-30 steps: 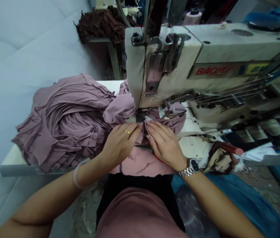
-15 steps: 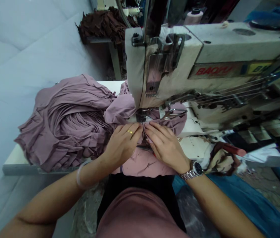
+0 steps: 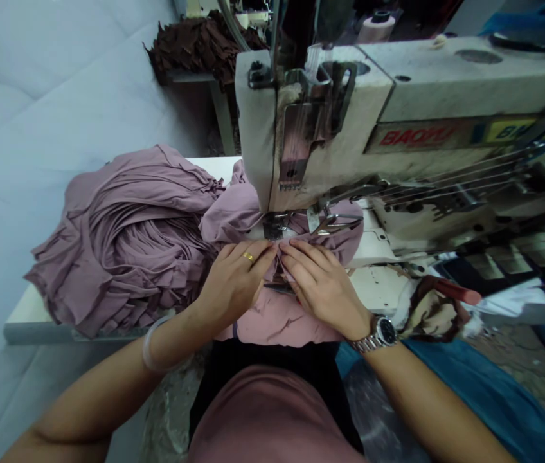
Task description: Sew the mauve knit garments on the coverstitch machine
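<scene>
Left hand and right hand lie on mauve fabric just before the presser foot; whether my grip pinches or only presses, I cannot tell. Risk, judged: fingers creeping forward could get caught; uneven pressure could skew the fabric.

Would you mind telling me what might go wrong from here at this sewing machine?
The left hand and right hand lie very close to the presser foot, so a slip might injure a finger. The mauve fabric around the foot is rumpled, so a stray fold could get stitched in. The stack of mauve pieces lies close beside it, so a loose edge might be dragged along.
</scene>
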Demonstrator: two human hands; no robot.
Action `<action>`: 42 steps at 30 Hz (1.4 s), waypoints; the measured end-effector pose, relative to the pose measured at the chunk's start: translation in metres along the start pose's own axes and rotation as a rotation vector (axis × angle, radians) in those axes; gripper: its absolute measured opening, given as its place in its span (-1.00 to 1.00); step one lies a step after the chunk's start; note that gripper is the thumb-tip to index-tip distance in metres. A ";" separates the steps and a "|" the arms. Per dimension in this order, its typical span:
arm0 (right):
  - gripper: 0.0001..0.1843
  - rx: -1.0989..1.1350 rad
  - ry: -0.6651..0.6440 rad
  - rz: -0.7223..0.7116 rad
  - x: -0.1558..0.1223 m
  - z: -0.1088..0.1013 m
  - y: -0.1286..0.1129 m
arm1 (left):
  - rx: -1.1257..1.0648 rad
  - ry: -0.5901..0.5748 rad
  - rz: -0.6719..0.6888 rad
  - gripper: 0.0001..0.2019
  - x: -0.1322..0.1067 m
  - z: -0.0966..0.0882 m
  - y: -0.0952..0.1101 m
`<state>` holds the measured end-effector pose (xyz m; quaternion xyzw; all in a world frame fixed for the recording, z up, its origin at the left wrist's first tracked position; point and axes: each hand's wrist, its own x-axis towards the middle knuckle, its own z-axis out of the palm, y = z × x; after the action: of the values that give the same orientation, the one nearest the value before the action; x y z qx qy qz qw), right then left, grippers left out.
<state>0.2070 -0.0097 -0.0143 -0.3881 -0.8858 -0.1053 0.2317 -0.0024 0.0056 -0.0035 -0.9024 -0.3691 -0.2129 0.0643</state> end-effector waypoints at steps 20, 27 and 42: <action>-0.55 -0.016 -0.057 0.111 0.017 0.001 -0.002 | 0.134 -0.076 -0.031 -0.63 0.010 -0.003 -0.001; -0.58 -0.009 -0.018 0.107 0.018 0.001 0.000 | 0.091 -0.014 0.027 -0.69 0.010 -0.005 -0.006; -0.74 0.116 0.119 0.119 0.020 0.003 -0.006 | -0.063 0.098 0.104 -0.83 0.008 -0.005 -0.012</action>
<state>0.1899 -0.0002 -0.0075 -0.4190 -0.8504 -0.0629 0.3120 -0.0072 0.0187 0.0038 -0.9103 -0.3114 -0.2649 0.0647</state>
